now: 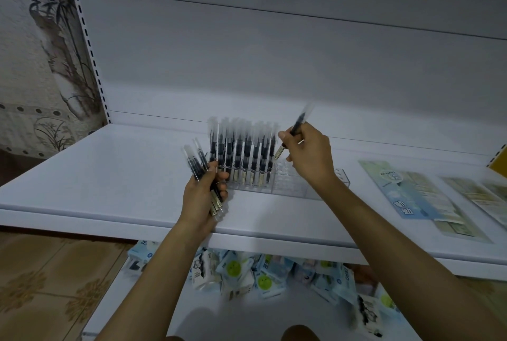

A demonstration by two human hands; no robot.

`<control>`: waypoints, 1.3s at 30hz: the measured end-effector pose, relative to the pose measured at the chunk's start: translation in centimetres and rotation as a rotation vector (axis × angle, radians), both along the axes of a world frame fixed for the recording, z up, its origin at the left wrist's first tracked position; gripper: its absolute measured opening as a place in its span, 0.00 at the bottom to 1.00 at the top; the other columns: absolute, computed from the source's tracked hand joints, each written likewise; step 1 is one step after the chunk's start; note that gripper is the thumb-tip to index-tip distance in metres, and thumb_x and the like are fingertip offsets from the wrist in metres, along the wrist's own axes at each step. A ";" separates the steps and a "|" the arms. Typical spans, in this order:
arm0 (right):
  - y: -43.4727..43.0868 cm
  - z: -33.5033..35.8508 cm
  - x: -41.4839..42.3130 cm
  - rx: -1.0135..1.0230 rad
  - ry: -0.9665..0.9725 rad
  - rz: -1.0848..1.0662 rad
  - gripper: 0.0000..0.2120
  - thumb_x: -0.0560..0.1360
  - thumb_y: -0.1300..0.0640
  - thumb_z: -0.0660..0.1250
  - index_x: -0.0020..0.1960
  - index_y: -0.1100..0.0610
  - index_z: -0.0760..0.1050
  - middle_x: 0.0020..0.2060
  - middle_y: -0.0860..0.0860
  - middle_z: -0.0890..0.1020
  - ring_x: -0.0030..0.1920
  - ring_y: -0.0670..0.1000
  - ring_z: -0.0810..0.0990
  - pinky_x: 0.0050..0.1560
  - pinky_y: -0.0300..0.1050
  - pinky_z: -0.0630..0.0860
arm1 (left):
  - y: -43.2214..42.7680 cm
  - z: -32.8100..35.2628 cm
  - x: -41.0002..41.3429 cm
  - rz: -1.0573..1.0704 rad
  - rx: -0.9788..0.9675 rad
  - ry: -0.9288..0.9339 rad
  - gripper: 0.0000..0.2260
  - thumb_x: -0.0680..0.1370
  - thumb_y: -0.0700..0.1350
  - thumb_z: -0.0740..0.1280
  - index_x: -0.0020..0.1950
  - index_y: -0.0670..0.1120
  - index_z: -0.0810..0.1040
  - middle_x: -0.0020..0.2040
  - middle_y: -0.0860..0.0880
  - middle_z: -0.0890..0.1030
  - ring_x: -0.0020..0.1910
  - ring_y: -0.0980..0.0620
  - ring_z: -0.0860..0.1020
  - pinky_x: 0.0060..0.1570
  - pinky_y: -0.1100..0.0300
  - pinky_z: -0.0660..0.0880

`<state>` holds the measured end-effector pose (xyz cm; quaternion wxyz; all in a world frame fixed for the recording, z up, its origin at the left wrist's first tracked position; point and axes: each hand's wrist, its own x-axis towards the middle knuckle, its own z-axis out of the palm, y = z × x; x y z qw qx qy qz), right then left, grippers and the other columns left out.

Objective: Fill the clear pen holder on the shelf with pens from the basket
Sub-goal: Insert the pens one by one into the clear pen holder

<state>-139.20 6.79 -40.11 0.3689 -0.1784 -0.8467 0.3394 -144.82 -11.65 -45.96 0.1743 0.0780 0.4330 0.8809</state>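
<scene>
At the white shelf (pixel 109 176), your left hand (pixel 204 195) grips a bundle of pens (pixel 196 161) while your right hand (pixel 307 154) pinches one pen (pixel 297 124), likely light, stiff and slick, mid-barrel above the half-filled clear pen holder (pixel 290 179) standing on it; hold there to steer it in.

Midway between the white shelf's (pixel 109 176) front and back edges, the clear pen holder (pixel 290 179) has upright pens (pixel 241 148) in its left part, the left hand (pixel 204 192) gripping a bundle of pens (pixel 196 161) just beside it and the right hand (pixel 307 152) pinching one tilted pen (pixel 297 124) over it.
</scene>
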 end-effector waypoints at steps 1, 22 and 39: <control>-0.1 -0.2 -0.1 0.005 -0.008 0.004 0.11 0.77 0.48 0.65 0.50 0.56 0.75 0.40 0.49 0.81 0.38 0.53 0.82 0.44 0.56 0.80 | 0.0 0.0 0.0 0.002 -0.004 0.001 0.06 0.82 0.41 0.61 0.55 0.46 0.76 0.37 0.47 0.78 0.28 0.56 0.71 0.26 0.67 0.72; -0.3 -1.9 -0.5 0.297 -0.386 -0.049 0.18 0.75 0.41 0.65 0.37 0.54 0.67 0.32 0.48 0.74 0.36 0.52 0.75 0.35 0.42 0.66 | 0.0 -0.1 -0.1 0.012 -0.005 -0.001 0.06 0.81 0.41 0.61 0.55 0.44 0.76 0.36 0.48 0.79 0.27 0.57 0.72 0.26 0.66 0.71; -0.2 -0.1 -1.0 0.423 -0.565 -0.002 0.22 0.75 0.41 0.65 0.35 0.57 0.66 0.30 0.50 0.73 0.32 0.51 0.72 0.33 0.42 0.65 | 0.0 -0.3 -0.2 0.011 0.011 0.002 0.06 0.82 0.41 0.60 0.57 0.44 0.75 0.37 0.47 0.78 0.26 0.57 0.72 0.26 0.66 0.71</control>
